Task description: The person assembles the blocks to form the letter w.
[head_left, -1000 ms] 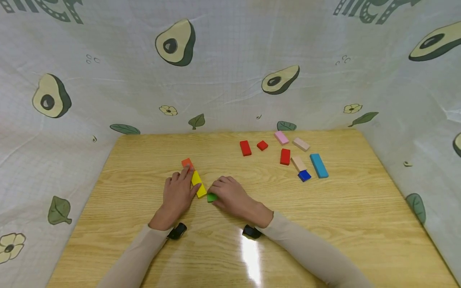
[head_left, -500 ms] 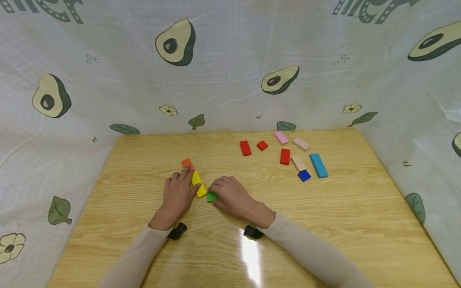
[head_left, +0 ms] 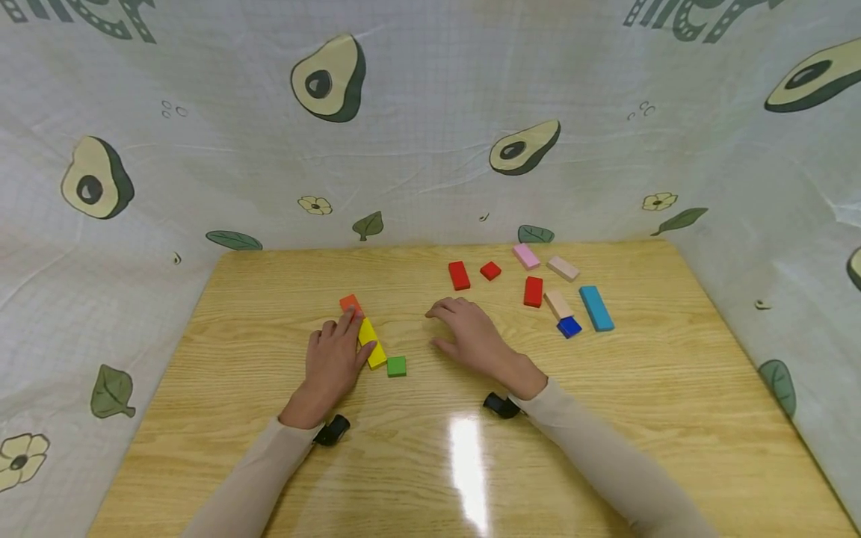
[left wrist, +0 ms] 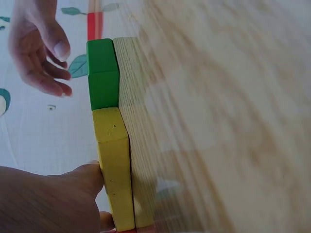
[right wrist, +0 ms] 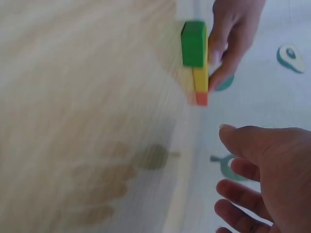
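Note:
My left hand point(head_left: 329, 362) rests on a row of wooden blocks at left centre of the table. Its fingertips touch the orange-red block point(head_left: 348, 302) at the far end, and the thumb lies against the yellow block point(head_left: 371, 347). A small green block point(head_left: 397, 366) sits by the near end of the yellow; in the left wrist view the green block point(left wrist: 103, 73) lines up just beyond the yellow block point(left wrist: 115, 165). My right hand point(head_left: 471, 336), fingers loosely bent and holding nothing, is to the right of the green block. The right wrist view shows its fingers point(right wrist: 243, 141) apart.
Toward the back right lie loose blocks: red blocks point(head_left: 460, 276), a pink one point(head_left: 526, 256), pale wooden ones point(head_left: 563, 268), a dark blue one point(head_left: 569, 326) and a long light-blue one point(head_left: 596, 308). An avocado-print cloth point(head_left: 430, 149) hangs behind the table point(head_left: 282, 284).
My right hand has let go of the green block and moved away to the right and back. The green block stays on the table. My left hand has kept its place.

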A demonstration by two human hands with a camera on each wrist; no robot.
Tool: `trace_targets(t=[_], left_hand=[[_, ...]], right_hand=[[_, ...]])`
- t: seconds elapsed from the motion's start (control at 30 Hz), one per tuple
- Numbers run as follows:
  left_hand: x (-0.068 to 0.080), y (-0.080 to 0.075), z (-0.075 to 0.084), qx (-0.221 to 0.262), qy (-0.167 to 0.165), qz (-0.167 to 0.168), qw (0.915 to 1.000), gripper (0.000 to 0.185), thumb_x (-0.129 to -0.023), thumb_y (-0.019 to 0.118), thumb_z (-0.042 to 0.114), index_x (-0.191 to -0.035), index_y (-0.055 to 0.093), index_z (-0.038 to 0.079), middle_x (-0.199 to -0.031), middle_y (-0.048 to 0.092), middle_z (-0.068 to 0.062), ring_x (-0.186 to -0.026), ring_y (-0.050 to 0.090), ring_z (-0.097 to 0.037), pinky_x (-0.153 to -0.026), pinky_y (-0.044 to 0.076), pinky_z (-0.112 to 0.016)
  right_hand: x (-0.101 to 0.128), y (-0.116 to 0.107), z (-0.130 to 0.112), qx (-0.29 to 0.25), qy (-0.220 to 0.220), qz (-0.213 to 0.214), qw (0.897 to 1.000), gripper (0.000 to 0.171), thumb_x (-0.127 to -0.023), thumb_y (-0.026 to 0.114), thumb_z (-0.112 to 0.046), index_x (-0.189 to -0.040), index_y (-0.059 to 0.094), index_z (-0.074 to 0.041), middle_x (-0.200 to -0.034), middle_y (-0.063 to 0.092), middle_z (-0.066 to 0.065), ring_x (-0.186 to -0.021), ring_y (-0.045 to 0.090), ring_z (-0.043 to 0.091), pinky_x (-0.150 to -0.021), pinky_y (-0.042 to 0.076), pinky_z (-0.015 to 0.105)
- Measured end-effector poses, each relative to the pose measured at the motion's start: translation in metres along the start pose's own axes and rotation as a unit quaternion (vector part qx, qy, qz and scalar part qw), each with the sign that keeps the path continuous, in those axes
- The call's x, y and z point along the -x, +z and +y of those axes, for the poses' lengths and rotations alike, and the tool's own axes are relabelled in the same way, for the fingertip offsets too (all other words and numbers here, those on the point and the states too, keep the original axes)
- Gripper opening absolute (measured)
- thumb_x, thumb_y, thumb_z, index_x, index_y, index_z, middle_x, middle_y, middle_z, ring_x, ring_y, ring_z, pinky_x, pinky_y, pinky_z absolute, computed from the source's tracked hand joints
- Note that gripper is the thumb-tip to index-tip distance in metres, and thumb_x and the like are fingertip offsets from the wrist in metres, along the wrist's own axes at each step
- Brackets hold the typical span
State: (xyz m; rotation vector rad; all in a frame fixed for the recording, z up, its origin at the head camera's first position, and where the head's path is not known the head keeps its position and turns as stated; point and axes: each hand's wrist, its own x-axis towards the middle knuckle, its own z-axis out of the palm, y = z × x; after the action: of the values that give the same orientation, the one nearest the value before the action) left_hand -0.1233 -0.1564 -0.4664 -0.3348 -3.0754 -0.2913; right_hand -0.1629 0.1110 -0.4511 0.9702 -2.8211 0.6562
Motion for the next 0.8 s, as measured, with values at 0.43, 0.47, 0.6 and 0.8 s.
trace_targets(t=[0.43,0.47,0.6,0.8], left_hand=[[0.000,0.000,0.000,0.001,-0.004,-0.012,0.9999,0.063,-0.108,0.062,0.035,-0.157,0.048,-0.002,-0.164,0.043,-0.021,-0.131,0.051,-0.047,-0.105,0.044,-0.061],[0.000,0.001,-0.001,0.001,-0.004,-0.011,0.9999,0.063,-0.108,0.062,0.036,-0.157,0.047,-0.001,-0.164,0.043,-0.021,-0.131,0.051,-0.047,-0.105,0.044,-0.061],[-0.001,0.001,-0.001,0.000,-0.003,-0.011,0.9999,0.064,-0.108,0.062,0.036,-0.158,0.047,-0.001,-0.164,0.043,-0.020,-0.131,0.051,-0.047,-0.104,0.044,-0.061],[-0.001,0.000,-0.001,-0.003,-0.004,-0.015,0.9999,0.064,-0.108,0.061,0.036,-0.158,0.046,0.000,-0.165,0.042,-0.020,-0.131,0.051,-0.047,-0.105,0.044,-0.061]], right_hand=[[-0.011,-0.016,0.050,0.014,0.043,0.000,0.999,0.054,-0.094,0.081,-0.018,-0.142,0.063,0.002,-0.150,0.057,0.020,-0.136,0.053,0.040,-0.115,0.042,0.056],[-0.012,-0.016,0.052,0.011,0.043,0.001,0.999,0.055,-0.094,0.081,-0.017,-0.142,0.063,0.002,-0.151,0.057,0.021,-0.137,0.053,0.040,-0.115,0.042,0.056],[-0.014,-0.016,0.059,0.008,0.043,0.001,0.999,0.056,-0.094,0.081,-0.017,-0.143,0.061,0.002,-0.153,0.055,0.021,-0.139,0.050,0.041,-0.116,0.040,0.057],[-0.022,-0.018,0.065,0.014,0.044,-0.006,0.999,0.059,-0.094,0.081,-0.016,-0.146,0.059,0.002,-0.156,0.052,0.022,-0.143,0.047,0.042,-0.121,0.035,0.056]])
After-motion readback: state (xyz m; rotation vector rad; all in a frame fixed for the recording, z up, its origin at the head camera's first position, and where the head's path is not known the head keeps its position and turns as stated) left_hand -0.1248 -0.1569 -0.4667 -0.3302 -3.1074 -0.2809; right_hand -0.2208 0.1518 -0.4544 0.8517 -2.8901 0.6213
